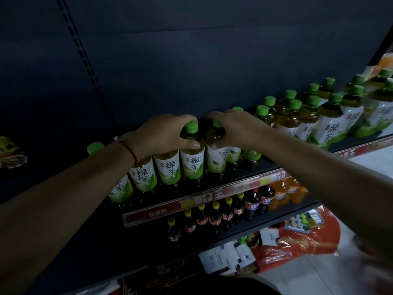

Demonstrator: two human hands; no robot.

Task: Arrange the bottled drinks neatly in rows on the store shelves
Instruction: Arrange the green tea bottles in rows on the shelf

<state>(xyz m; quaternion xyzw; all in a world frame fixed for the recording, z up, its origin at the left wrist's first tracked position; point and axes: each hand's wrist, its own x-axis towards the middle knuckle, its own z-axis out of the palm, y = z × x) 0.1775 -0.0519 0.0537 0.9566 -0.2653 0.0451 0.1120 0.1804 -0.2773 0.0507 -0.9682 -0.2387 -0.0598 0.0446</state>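
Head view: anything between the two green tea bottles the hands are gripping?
Nothing. In the head view, the left hand grips one green tea bottle, the right hand its neighbour; only a narrow dark gap separates them.

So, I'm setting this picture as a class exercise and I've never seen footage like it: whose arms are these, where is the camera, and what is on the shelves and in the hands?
There is no machine here. One wide-angle camera sits on a person's head, looking forward and down, so the bare arms belong to the wearer. The left hand, with a red string bracelet on its wrist, grips a green-capped plastic bottle of green tea near the neck. The right hand closes over the neighbouring green tea bottle. Both bottles stand on the dark store shelf, in a row with matching bottles. The shelf below holds dark bottles with yellow caps and orange drink bottles. The lighting is dim, so fine print is unreadable.
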